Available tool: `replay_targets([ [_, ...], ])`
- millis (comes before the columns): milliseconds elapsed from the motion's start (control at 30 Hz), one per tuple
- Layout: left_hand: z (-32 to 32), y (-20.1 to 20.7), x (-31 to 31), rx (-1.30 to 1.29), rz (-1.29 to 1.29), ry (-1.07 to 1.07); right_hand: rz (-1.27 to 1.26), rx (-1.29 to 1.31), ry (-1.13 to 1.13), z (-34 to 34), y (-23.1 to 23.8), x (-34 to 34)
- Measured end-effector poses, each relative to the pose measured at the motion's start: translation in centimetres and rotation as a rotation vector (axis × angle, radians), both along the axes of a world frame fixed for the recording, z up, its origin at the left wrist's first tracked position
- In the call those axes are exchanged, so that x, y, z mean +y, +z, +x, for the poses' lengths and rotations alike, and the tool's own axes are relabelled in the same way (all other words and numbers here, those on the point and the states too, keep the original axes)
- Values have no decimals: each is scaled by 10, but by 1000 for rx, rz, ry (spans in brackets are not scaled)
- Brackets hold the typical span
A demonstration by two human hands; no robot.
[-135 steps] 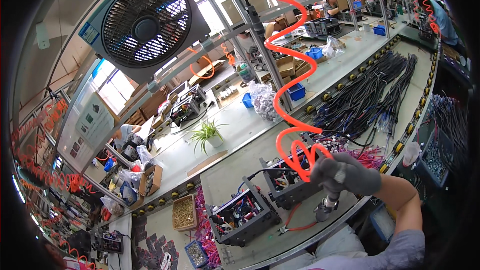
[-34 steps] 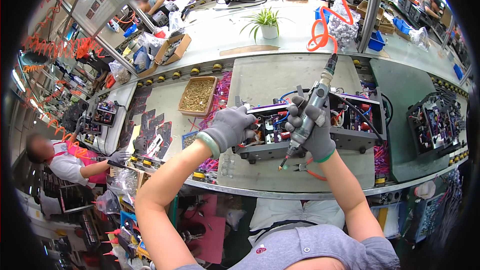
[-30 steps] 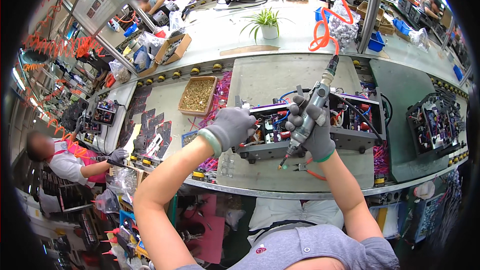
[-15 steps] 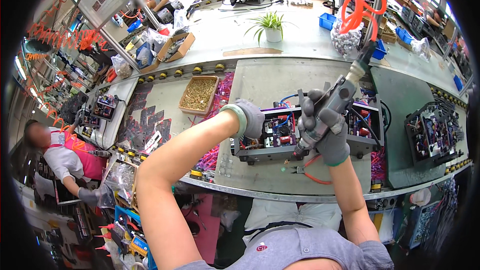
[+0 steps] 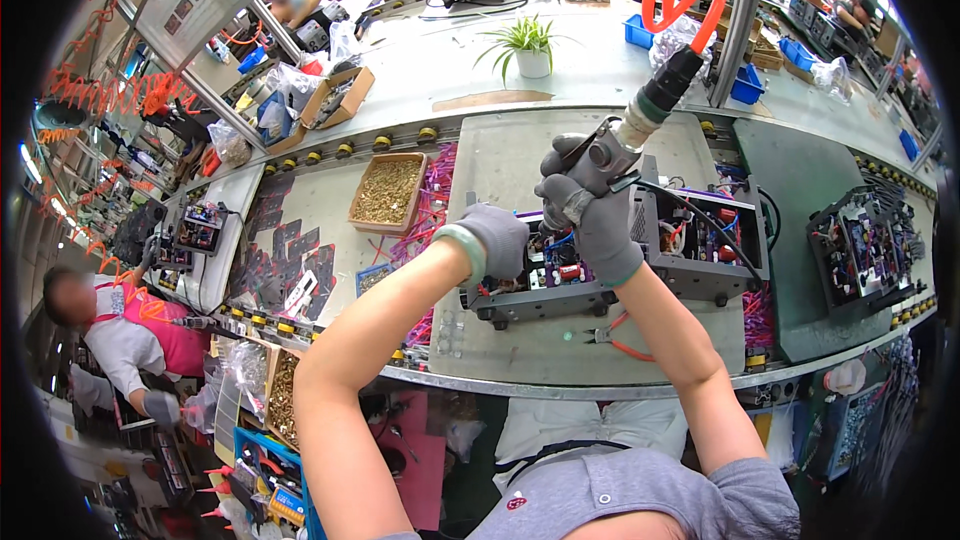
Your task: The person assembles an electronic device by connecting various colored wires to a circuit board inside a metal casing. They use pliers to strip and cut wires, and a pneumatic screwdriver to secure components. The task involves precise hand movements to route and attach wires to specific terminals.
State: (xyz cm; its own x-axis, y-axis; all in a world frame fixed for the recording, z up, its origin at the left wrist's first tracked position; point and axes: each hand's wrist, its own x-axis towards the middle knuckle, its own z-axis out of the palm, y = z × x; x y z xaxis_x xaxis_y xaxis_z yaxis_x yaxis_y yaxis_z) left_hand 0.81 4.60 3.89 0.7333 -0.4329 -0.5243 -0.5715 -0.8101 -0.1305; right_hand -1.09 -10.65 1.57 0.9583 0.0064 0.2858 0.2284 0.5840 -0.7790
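Observation:
My right hand (image 5: 603, 230), in a grey glove, is wrapped around an air screwdriver (image 5: 612, 152) with an orange coiled hose at its upper end. The tool slants down to the left, its tip close to my left hand (image 5: 492, 240). That gloved hand is curled over the left part of an open black metal chassis (image 5: 690, 283); whatever its fingers pinch is hidden. Inside the chassis are circuit boards, red and white parts and blue wires. A pair of pliers (image 5: 632, 349) with red handles lies on the work board just in front of it.
A tray of brass-coloured screws (image 5: 380, 228) and a small blue tray (image 5: 362, 286) stand left of the chassis. Another open chassis (image 5: 865, 255) sits to the right. Behind is a potted plant (image 5: 533, 62). The orange hose (image 5: 716, 15) hangs overhead. A co-worker (image 5: 140, 325) is at the left.
My right hand and the screwdriver have moved left and away from me, bringing the tip from the chassis's front edge to beside my left hand. The view has shifted slightly.

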Motion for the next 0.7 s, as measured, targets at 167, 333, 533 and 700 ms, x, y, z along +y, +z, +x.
replay_targets([
  [167, 5, -13, 11, 19, -85, -9, -44, -37, 18, -4, 0, 1],
  [333, 4, -13, 15, 37, -141, 28, -42, 33, 31, 6, -10, 11],
  [533, 1, -20, 18, -41, -170, 27, -213, -10, 9, 3, -7, 16],
  [700, -8, -12, 15, -58, -195, 84, -284, -126, 50, 12, -15, 24],
])
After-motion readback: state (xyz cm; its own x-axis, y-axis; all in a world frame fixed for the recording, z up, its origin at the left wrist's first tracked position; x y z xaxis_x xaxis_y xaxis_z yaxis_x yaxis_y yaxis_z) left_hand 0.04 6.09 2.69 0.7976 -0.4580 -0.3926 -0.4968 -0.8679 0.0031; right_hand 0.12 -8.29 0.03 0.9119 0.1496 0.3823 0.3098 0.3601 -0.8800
